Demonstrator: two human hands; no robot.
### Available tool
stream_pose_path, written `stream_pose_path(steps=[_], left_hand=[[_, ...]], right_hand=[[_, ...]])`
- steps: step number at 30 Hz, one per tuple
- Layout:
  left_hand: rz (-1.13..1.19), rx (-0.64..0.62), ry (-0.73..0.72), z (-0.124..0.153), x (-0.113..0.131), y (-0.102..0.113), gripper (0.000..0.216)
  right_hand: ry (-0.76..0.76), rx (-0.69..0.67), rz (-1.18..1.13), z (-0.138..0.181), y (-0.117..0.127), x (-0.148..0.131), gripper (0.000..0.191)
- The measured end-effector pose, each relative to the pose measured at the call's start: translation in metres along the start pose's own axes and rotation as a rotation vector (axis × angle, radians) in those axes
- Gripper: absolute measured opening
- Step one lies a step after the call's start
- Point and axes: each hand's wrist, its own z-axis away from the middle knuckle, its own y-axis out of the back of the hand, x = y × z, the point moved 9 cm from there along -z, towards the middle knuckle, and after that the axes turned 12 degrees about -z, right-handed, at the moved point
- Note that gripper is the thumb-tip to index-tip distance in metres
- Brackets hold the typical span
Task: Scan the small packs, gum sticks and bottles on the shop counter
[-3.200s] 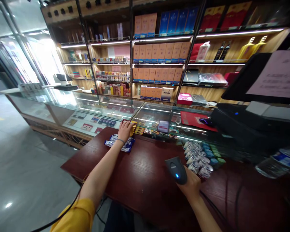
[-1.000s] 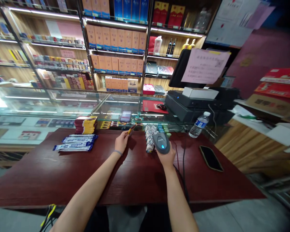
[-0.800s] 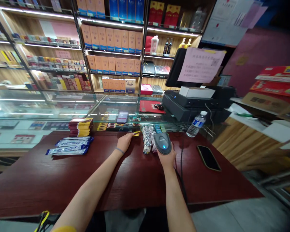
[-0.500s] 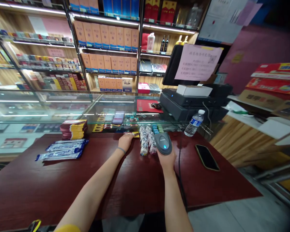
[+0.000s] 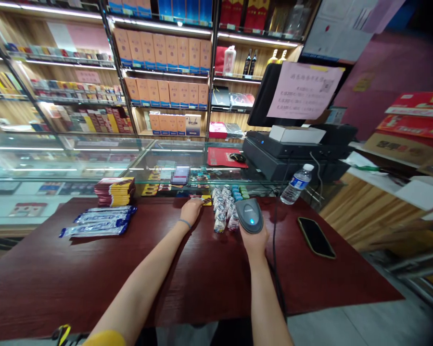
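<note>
My right hand [image 5: 256, 241] is wrapped round a dark grey barcode scanner [image 5: 250, 216] with a lit blue light, held above the counter beside small bottles. My left hand [image 5: 191, 211], a band on its wrist, rests at the counter's far edge, fingers closed on a small yellow-and-brown packet [image 5: 207, 200]. Its fingertips are partly hidden. Between the hands stand several small clear-capped bottles [image 5: 220, 222] in rows, with blue and green ones behind. To the left are a stack of yellow-and-maroon packets [image 5: 114, 192] and flat blue-and-white sachets [image 5: 100, 222].
The dark red counter [image 5: 130, 269] meets a glass display case [image 5: 108, 161]. On the right are a water bottle [image 5: 298, 185], a phone [image 5: 316, 237], and a monitor [image 5: 265, 98] with a paper sheet. The scanner's black cable [image 5: 275, 245] runs along the counter.
The whole view has shifted slightly, so things appear a little farther right. Both hands keep their holds, the scanner still beside the bottles and the left hand at the packet.
</note>
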Motion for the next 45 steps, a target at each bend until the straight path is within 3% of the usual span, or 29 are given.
stream_pose_path(steps=[3,6,11,16,19,23,26,31,38,41,45], left_hand=[[0.039,0.006,-0.006,0.012,0.009,0.012,0.029],[0.079,0.059,0.020,0.031,0.016,0.042,0.028],[0.013,0.234,0.026,0.060,0.027,0.126,0.024],[-0.120,0.410,-0.024,0.081,0.040,0.214,0.020],[-0.208,0.472,-0.062,0.087,0.049,0.253,0.017],[-0.322,0.528,-0.141,0.086,0.063,0.291,0.016],[-0.497,0.542,-0.216,0.077,0.075,0.305,0.023],[-0.752,0.485,-0.314,0.051,0.086,0.309,0.042],[-1.362,0.234,-0.181,0.021,0.058,0.297,0.058],[-1.408,0.247,-0.202,0.026,0.056,0.298,0.053],[-1.271,0.322,-0.256,0.038,0.068,0.301,0.041]], right_hand=[[0.011,0.008,-0.033,0.003,-0.002,-0.006,0.044],[0.034,0.025,-0.122,0.009,-0.007,-0.017,0.041],[0.111,-0.068,-0.243,0.027,-0.032,-0.047,0.049],[0.216,-0.226,-0.335,0.046,-0.059,-0.086,0.040],[0.271,-0.306,-0.357,0.055,-0.070,-0.103,0.038],[0.347,-0.340,-0.366,0.060,-0.076,-0.112,0.033],[0.407,-0.341,-0.338,0.062,-0.077,-0.115,0.038],[0.413,-0.340,-0.299,0.062,-0.078,-0.116,0.032],[0.480,-0.317,-0.268,0.063,-0.075,-0.120,0.033],[0.507,-0.328,-0.269,0.064,-0.076,-0.121,0.033],[0.488,-0.320,-0.260,0.064,-0.075,-0.120,0.033]])
